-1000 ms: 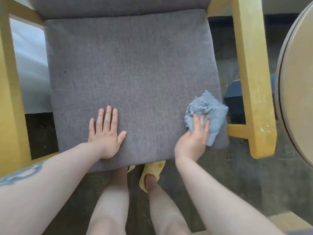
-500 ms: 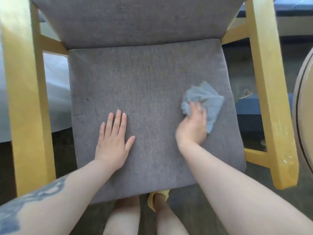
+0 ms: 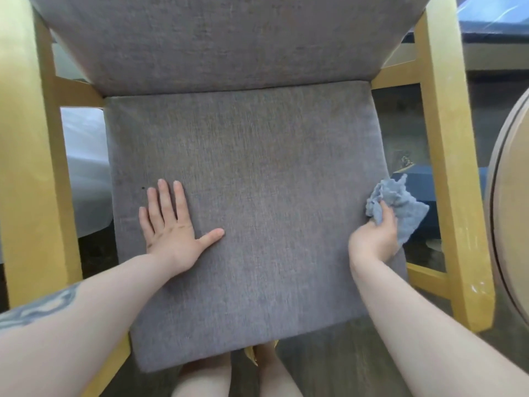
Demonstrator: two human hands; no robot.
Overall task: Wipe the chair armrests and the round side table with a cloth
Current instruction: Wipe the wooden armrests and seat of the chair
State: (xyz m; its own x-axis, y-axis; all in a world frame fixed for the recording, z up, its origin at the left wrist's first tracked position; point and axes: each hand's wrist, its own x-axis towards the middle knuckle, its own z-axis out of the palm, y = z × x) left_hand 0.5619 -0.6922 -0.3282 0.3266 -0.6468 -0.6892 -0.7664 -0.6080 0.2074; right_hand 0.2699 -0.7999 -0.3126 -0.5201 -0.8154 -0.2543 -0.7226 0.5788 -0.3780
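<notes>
Fingers [image 3: 385, 214] bunching cloth [image 3: 400, 209] at seat cushion [image 3: 257, 196] right edge, left hand [image 3: 169, 224] flat

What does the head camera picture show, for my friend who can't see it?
A right hand holds a blue cloth at the edge of a grey chair seat; the left hand presses flat on it. Yellow armrests stand either side.
</notes>
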